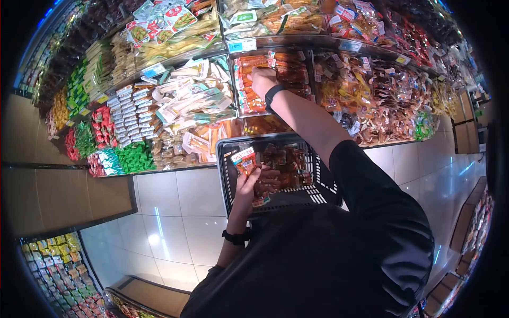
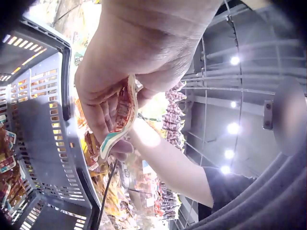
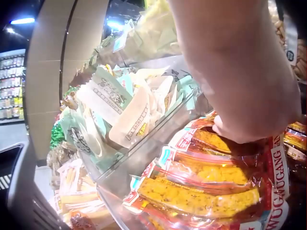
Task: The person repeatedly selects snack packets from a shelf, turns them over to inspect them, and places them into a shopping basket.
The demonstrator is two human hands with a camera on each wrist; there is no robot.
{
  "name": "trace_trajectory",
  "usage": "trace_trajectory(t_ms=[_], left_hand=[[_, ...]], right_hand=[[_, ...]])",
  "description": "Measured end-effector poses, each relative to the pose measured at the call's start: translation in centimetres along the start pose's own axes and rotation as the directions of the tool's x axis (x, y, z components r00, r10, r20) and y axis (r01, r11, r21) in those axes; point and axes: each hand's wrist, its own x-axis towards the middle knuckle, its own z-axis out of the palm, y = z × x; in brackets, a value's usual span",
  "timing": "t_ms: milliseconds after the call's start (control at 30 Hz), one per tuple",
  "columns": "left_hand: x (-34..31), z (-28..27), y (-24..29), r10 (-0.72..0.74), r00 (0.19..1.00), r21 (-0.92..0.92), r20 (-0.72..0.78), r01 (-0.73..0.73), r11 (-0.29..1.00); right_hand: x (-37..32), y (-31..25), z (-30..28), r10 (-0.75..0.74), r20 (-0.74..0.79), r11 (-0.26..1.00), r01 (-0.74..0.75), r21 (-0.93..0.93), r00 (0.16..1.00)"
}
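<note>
Right hand [image 3: 240,125]: fingertips hidden beneath the hand in the right wrist view; their contact with the sealed packs [image 3: 204,196] cannot be verified. The packs nearest the camera, below this grip, are cut off by the bottom edge. Price tag [image 1: 242,45], beyond this grip: small print illegible. Left hand [image 2: 148,52]: cut off by the top edge. Held packet [image 1: 245,160]: partly covered by fingers; fine print illegible. Basket [image 2: 41,115], beside this grip: cut off by the left edge.

A divided display shelf [image 1: 286,40] carries red packets [image 3: 201,196] beside heaped pale packets [image 3: 112,108].
</note>
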Motion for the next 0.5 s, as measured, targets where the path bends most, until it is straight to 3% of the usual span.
trace_trajectory(t_ms=[33, 67, 100, 167, 200, 267, 400, 433, 467, 500], left_hand=[[0.0, 0.0, 0.0, 0.004, 1.0, 0.004, -0.001, -0.004, 1.0], [0.0, -0.1, -0.1, 0.008, 1.0, 0.007, -0.001, -0.008, 1.0], [0.0, -0.1, -0.1, 0.01, 1.0, 0.008, 0.001, -0.01, 1.0], [0.0, -0.1, -0.1, -0.002, 1.0, 0.001, 0.001, 0.002, 1.0], [0.0, 0.0, -0.1, 0.001, 1.0, 0.002, 0.001, -0.001, 1.0], [-0.2, 0.1, 0.0, 0.016, 1.0, 0.026, 0.012, -0.016, 1.0], [0.1, -0.3, -0.5, 0.015, 0.999, -0.042, 0.039, -0.013, 0.999], [0.2, -0.3, -0.6, 0.018, 0.999, -0.07, 0.044, -0.015, 0.997], [0.4, -0.4, -0.6, 0.022, 0.999, -0.099, 0.047, -0.017, 0.995], [0.6, -0.4, -0.7, 0.023, 0.999, -0.099, 0.049, -0.018, 0.995]], right_hand=[[-0.6, -2.1, -1.0, 0.063, 0.061, 0.991, -0.056, -0.118, 0.996], [-1.3, -4.6, -2.2, -0.051, 0.164, 0.952, 0.098, -0.292, 0.985], [-1.4, -4.5, -2.5, -0.053, 0.163, 0.951, 0.1, -0.292, 0.985], [-1.2, -4.6, -3.1, -0.24, 0.396, 0.912, 0.345, -0.22, 0.887], [0.9, -0.1, -2.9, -0.244, 0.396, 0.912, 0.348, -0.218, 0.885], [3.2, 7.6, 0.4, -0.306, 0.51, 0.948, 0.306, 0.087, 0.804], [-0.1, -1.1, -1.8, -0.235, 0.392, 0.971, 0.235, 0.049, 0.889], [-1.3, -5.3, -3.1, 0.166, 0.363, 0.842, -0.323, 0.431, 0.917], [-2.6, -9.3, -4.3, 0.493, 0.49, 0.299, -0.669, 0.68, 0.718], [-3.9, -13.6, -5.3, 0.492, 0.49, 0.301, -0.669, 0.68, 0.72]])
